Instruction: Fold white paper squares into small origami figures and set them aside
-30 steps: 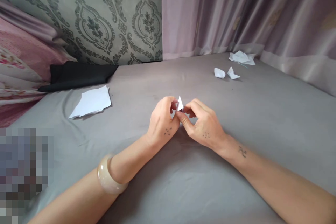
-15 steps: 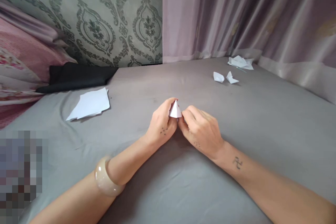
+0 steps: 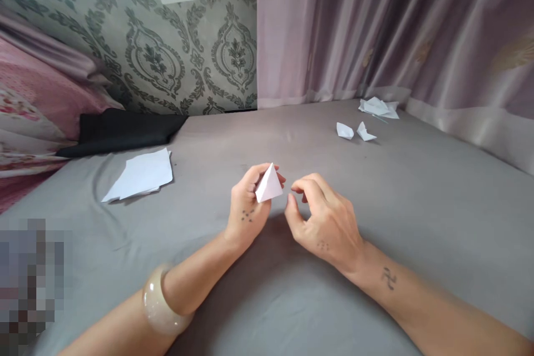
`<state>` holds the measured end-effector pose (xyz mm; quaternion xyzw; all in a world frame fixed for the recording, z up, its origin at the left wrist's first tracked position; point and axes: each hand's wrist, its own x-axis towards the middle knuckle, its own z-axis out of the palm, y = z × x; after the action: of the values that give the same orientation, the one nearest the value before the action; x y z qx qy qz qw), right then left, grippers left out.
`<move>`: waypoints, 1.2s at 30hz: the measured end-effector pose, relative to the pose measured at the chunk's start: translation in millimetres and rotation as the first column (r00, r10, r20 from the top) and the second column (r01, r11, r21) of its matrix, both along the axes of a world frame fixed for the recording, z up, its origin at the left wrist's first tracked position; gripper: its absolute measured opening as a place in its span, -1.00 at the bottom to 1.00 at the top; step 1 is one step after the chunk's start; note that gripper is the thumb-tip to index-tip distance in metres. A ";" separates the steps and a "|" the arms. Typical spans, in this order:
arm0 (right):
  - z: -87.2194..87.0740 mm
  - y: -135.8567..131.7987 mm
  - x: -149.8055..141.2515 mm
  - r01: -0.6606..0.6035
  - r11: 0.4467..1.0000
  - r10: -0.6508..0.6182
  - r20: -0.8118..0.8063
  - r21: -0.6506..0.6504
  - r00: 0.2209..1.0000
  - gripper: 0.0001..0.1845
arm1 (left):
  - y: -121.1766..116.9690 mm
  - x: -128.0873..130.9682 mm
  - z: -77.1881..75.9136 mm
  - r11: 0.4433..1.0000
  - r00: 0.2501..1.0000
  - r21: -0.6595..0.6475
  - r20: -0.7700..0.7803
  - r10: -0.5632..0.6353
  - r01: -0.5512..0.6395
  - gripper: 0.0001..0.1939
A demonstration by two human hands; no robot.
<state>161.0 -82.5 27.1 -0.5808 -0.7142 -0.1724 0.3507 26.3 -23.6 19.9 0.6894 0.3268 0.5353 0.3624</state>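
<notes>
A small folded white paper (image 3: 270, 184), pointed at the top like a pyramid, rests in my left hand (image 3: 248, 203), whose fingers curl round its far side. My right hand (image 3: 327, 214) is just to the right of it, thumb and fingers apart, with nothing between them. A narrow gap separates the right fingertips from the paper. Both hands are above the grey sheet (image 3: 258, 300). The underside of the folded paper is hidden by my left palm.
White paper sheets (image 3: 144, 172) lie in a stack at the left, in front of a black cloth (image 3: 129, 130). Two small folded papers (image 3: 345, 131) sit far right, near a pile of white paper (image 3: 379, 107). A purple curtain (image 3: 334, 28) and patterned wall (image 3: 187, 50) border the back.
My right hand has let go of the folded paper and moved a little right, its fingers opening. My left hand has shifted left with the paper, which now shows more of its face.
</notes>
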 end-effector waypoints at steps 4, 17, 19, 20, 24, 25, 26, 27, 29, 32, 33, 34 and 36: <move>2.2 -2.0 -3.4 -0.015 1.000 0.015 0.058 0.006 0.998 -0.88 | -9.0 2.4 0.2 0.995 0.979 0.071 -0.182 0.089 -0.077 -0.66; 5.7 -1.4 3.0 0.004 0.988 -0.006 -0.016 -0.151 1.000 -0.84 | -8.1 1.0 1.1 0.990 0.980 0.141 -0.191 0.053 -0.026 -0.73; 10.8 -1.0 8.2 -0.094 0.960 0.021 -0.266 -0.265 0.964 -0.91 | -7.5 -0.6 -0.2 0.982 0.963 0.189 -0.262 0.068 -0.018 -0.68; 14.1 -0.3 11.0 -0.154 0.945 0.025 -0.406 -0.287 0.914 -0.86 | -7.3 -1.2 -1.0 0.979 0.954 0.205 -0.290 0.068 -0.007 -0.67; 26.3 4.2 20.1 -0.399 0.878 0.045 -0.784 -0.265 0.619 -0.81 | -7.8 -1.9 -2.8 0.967 0.943 0.251 -0.329 0.044 0.043 -0.70; 27.9 5.4 21.4 -0.447 0.855 0.045 -0.823 -0.261 0.566 -0.80 | -8.2 -1.7 -2.5 0.964 0.943 0.260 -0.330 0.036 0.054 -0.71; 28.8 6.4 22.3 -0.485 0.835 0.040 -0.850 -0.260 0.525 -0.78 | -8.8 -1.4 -1.9 0.964 0.942 0.259 -0.334 0.030 0.061 -0.73; 29.1 7.2 22.9 -0.510 0.819 0.029 -0.869 -0.262 0.494 -0.77 | -9.3 -1.2 -1.0 0.967 0.939 0.248 -0.343 0.027 0.063 -0.74; 28.9 8.3 24.0 -0.538 0.797 -0.008 -0.896 -0.273 0.443 -0.76 | -10.4 -0.9 1.3 0.980 0.930 0.196 -0.366 0.030 0.045 -0.78; 28.8 9.2 26.0 -0.562 0.768 -0.073 -0.914 -0.306 0.398 -0.72 | -11.0 -0.7 4.5 0.997 0.926 0.076 -0.376 0.024 0.005 -0.85; 29.0 9.5 26.9 -0.569 0.758 -0.090 -0.915 -0.320 0.394 -0.71 | -10.7 -0.6 5.3 1.000 0.933 0.028 -0.360 0.002 0.009 -0.88; 29.2 9.9 28.1 -0.576 0.746 -0.104 -0.913 -0.334 0.394 -0.71 | -10.3 -0.3 6.0 0.999 0.944 -0.025 -0.330 -0.030 0.023 -0.89; 28.9 11.2 30.8 -0.591 0.723 -0.125 -0.909 -0.358 0.399 -0.69 | -8.7 0.3 7.5 0.984 0.964 -0.150 -0.234 -0.129 0.095 -0.91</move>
<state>191.8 -71.3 56.0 -0.5448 -0.5081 0.4702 0.4731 26.7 -32.3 27.4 0.7403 0.3654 0.4018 0.3962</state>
